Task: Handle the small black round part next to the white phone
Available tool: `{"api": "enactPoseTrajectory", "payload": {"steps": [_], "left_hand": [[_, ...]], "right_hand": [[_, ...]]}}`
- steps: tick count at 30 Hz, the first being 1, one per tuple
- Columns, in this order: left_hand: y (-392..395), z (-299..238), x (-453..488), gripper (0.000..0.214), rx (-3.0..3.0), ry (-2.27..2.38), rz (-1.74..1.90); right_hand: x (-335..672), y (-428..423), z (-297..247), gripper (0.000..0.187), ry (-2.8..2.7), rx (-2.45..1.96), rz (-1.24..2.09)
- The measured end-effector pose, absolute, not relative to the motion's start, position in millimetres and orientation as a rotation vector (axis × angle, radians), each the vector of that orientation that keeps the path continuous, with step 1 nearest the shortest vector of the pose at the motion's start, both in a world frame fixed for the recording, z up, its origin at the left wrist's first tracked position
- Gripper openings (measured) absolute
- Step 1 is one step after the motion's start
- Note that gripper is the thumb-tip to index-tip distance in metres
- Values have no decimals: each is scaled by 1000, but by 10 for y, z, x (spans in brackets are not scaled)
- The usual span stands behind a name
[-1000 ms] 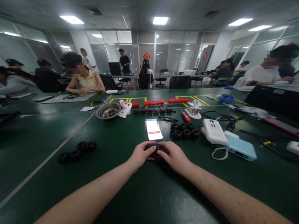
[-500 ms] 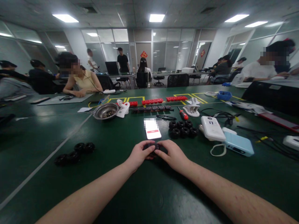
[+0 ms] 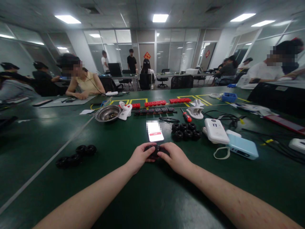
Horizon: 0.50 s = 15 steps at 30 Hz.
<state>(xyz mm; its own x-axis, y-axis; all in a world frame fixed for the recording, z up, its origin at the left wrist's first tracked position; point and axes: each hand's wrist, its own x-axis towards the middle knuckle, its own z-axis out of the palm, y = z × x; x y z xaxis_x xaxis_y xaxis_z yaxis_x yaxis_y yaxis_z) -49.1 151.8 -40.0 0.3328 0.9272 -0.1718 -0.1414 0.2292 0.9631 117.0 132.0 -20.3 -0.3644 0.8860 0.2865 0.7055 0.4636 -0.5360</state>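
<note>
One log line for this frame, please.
left hand + right hand: both grip small black wheel | over green table | phone just beyond | black wheels cluster right

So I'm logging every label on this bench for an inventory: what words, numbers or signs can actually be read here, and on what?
"17": dark marks on the top of the white device right of the black wheels; reading unsure.
Phone beyond the hands: screen blurred out, only a red bar shows.
Red diamond sign on the far glass wall: too small to read.
Red sign on the right door: too small to read.
Nothing else legible.
</note>
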Motion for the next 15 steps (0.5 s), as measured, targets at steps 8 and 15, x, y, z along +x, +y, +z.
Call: {"api": "enactPoseTrajectory", "payload": {"steps": [8, 15], "left_hand": [[1490, -379, -462, 33, 1063, 961, 953], [1479, -328, -469, 31, 1072, 975, 913]], "right_hand": [[1167, 1277, -170, 33, -2142, -1273, 467], [1169, 1295, -203, 31, -2186, -1251, 416]]}}
